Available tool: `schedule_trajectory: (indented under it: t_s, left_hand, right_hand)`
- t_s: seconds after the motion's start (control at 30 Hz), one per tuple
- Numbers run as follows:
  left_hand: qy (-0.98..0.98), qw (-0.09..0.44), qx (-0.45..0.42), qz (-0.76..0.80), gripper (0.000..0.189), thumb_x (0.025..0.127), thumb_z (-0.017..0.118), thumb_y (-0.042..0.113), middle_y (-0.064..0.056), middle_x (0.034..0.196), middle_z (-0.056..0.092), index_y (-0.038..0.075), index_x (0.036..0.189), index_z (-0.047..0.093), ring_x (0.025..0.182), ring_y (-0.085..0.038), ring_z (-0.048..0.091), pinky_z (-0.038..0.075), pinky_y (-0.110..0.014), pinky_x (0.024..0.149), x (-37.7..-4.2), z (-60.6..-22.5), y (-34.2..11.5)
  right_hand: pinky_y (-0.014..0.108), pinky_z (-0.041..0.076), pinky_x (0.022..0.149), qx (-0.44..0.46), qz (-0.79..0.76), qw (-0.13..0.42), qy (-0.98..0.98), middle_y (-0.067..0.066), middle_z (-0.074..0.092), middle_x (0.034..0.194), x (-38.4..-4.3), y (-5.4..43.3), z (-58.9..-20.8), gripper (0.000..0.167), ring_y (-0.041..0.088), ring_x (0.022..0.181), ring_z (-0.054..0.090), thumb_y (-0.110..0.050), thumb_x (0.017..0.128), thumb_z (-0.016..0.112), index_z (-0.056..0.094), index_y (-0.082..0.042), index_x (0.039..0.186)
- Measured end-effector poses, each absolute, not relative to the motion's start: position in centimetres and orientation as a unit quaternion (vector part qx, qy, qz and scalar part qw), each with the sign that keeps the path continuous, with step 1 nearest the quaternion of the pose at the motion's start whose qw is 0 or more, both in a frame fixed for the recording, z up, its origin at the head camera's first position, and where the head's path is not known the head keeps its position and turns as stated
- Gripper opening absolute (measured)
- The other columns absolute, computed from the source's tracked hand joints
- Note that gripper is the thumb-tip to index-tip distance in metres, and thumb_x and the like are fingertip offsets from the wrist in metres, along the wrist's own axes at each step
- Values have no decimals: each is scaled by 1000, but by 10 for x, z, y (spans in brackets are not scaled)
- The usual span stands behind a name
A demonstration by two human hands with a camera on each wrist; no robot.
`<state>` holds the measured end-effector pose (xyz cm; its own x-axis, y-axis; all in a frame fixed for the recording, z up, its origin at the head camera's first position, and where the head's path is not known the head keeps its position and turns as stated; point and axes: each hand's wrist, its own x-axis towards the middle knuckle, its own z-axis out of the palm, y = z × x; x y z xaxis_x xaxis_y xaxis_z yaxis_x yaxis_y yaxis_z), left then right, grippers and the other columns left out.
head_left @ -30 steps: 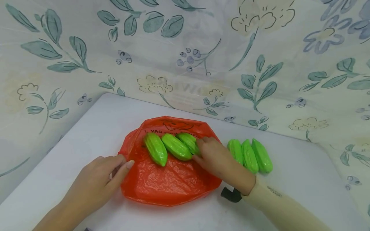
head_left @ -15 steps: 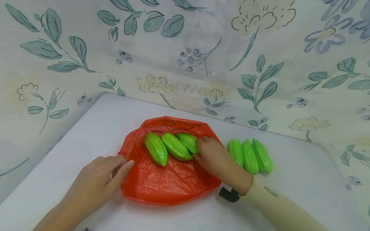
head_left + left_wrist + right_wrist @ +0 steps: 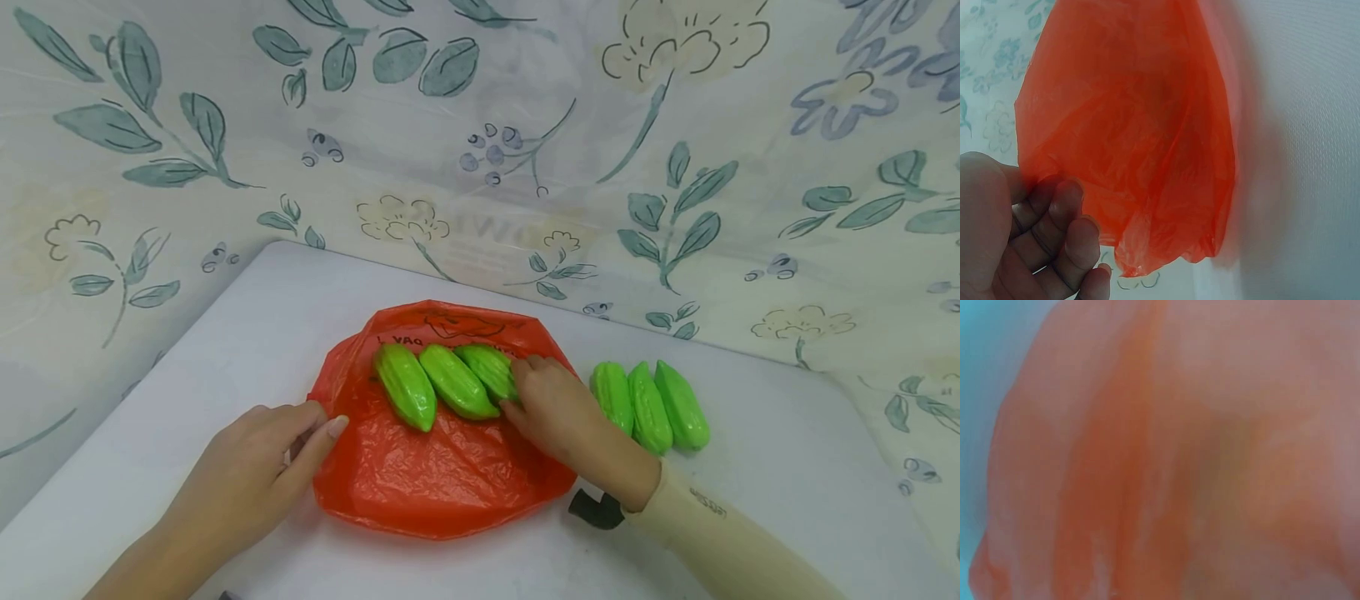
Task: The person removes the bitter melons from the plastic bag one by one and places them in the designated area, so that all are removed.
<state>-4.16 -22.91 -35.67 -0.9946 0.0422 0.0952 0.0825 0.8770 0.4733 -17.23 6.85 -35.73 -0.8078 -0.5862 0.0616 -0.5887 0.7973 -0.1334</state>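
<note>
Left hand (image 3: 251,467) pinches the red bag (image 3: 442,487) by its left edge, right hand (image 3: 562,412) has got the rightmost green fruit (image 3: 483,367) inside it, pretty much mid-frame. Two fruits (image 3: 458,383) lie beside that one; three more (image 3: 649,410) sit right of centre.

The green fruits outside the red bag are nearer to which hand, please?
Right. The right hand is just left of those fruits, at the mouth of the bag; the left hand is farther off, at its left edge.
</note>
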Motion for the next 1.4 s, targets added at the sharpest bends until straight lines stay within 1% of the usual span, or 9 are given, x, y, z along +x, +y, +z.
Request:
schedule_trajectory:
  t_s: [0.2,0.3,0.53,0.8,0.97,1.23,1.3,1.4]
  left_hand:
    - [-967,47,-34,-247,18,101,71,30,10,68,49,20,90,60,71,-14,49,47,-25,59,-41,-355,-228]
    - [-967,47,-36,-248,18,101,71,29,10,67,49,20,90,60,71,-14,49,47,-25,59,-42,-354,-228]
    - [-966,46,-41,-250,18,102,70,29,10,68,49,21,90,60,72,-14,49,47,-25,59,-43,-354,-228]
    - [-965,47,-44,-253,18,103,69,29,11,68,49,21,90,60,72,-14,50,46,-25,59,-44,-353,-227]
    - [-965,50,-48,-252,18,103,69,30,11,67,49,21,90,60,71,-13,49,46,-25,59,-44,-354,-228]
    - [-967,28,-33,-250,17,103,68,33,10,70,51,19,95,62,73,-13,50,51,-27,61,-44,-355,-228]
    - [-967,26,-30,-250,17,103,69,33,9,71,52,18,96,64,73,-14,51,52,-29,62,-43,-355,-228]
    - [-967,26,-28,-251,16,102,70,32,9,72,53,17,98,65,75,-15,52,53,-32,64,-43,-355,-228]
  right_hand:
    - [38,58,81,303,89,1,-949,11,67,102,-167,71,-351,36,25,92,64,-23,94,80,67,1,119]
    - [38,57,81,301,99,1,-948,11,67,102,-164,72,-347,35,26,93,63,-22,94,80,68,0,118]
    - [36,57,78,303,120,6,-945,8,65,98,-160,76,-344,32,22,88,61,-22,94,80,67,-1,114]
    - [34,57,78,283,152,-9,-947,7,67,105,-153,82,-336,38,21,91,61,-23,93,81,67,-1,122]
    - [36,57,83,264,164,-19,-950,7,68,113,-146,88,-330,42,21,98,63,-24,93,82,67,-4,127]
    - [36,58,84,247,192,-18,-950,6,69,119,-135,100,-322,47,20,101,64,-25,92,82,66,-4,131]
    - [36,59,84,236,195,-20,-952,7,69,121,-131,103,-320,50,21,102,64,-26,92,83,65,-4,134]
    - [32,58,79,232,199,-19,-952,5,68,118,-126,109,-316,52,20,98,63,-26,92,82,64,-4,136]
